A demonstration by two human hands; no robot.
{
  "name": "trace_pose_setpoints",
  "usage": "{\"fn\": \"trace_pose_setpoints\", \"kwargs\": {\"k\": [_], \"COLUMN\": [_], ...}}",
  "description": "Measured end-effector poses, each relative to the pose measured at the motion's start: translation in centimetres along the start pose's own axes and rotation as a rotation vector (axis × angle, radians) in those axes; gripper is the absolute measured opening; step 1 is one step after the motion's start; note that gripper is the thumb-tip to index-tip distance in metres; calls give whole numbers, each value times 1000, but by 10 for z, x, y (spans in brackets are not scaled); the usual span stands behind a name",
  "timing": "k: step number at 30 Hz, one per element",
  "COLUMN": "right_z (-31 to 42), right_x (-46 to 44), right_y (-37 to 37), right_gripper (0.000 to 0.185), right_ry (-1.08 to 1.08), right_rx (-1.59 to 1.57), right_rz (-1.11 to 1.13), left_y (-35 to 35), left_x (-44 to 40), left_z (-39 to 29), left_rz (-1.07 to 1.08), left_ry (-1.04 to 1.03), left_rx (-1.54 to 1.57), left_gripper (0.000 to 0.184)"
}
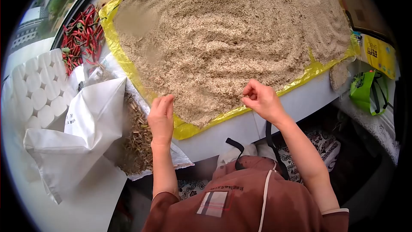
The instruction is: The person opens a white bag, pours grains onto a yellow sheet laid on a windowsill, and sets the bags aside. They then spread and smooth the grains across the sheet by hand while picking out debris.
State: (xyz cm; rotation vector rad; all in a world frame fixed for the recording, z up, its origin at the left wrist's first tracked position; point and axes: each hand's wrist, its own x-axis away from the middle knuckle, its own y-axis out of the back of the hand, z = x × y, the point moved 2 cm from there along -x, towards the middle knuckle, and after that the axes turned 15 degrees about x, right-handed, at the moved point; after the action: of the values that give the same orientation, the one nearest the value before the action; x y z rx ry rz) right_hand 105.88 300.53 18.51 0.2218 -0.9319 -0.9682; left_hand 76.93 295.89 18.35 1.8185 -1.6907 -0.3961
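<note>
A thick layer of pale brown grain or seed (231,38) lies spread over a yellow plastic sheet (189,131). Over its near left edge is my left hand (161,118), thumb and fingertips pressed together; whatever they may hold is too small to name. My right hand (262,99) is at the near edge of the layer, further right, with thumb and index finger pinched on a tiny bit that I cannot make out. The two hands are apart.
Dry brown pieces (139,141) lie in a bag left of my left hand, beside a white bag (81,124). Red chillies (83,34) and a white moulded tray (40,88) sit at the left. On the right are a green bag (363,91) and a yellow package (377,55).
</note>
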Motion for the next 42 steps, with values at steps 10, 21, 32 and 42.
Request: {"fn": "trace_pose_setpoints", "kwargs": {"k": [10, 21, 32, 42], "right_z": [-4, -19, -33, 12], "right_x": [3, -3, 10, 4], "right_y": [-39, -35, -30, 14], "right_gripper": [13, 13, 11, 9], "right_ry": [-31, -209, -198, -96], "right_rx": [-421, -667, -703, -368], "right_rz": [481, 328, 343, 251], "left_y": [-62, -62, -84, -80], "left_x": [83, 71, 75, 73], "left_z": [16, 7, 13, 13], "left_rz": [271, 320, 312, 394], "left_ry": [-14, -117, -156, -218], "left_rx": [53, 87, -82, -207], "left_gripper": [17, 14, 16, 16]}}
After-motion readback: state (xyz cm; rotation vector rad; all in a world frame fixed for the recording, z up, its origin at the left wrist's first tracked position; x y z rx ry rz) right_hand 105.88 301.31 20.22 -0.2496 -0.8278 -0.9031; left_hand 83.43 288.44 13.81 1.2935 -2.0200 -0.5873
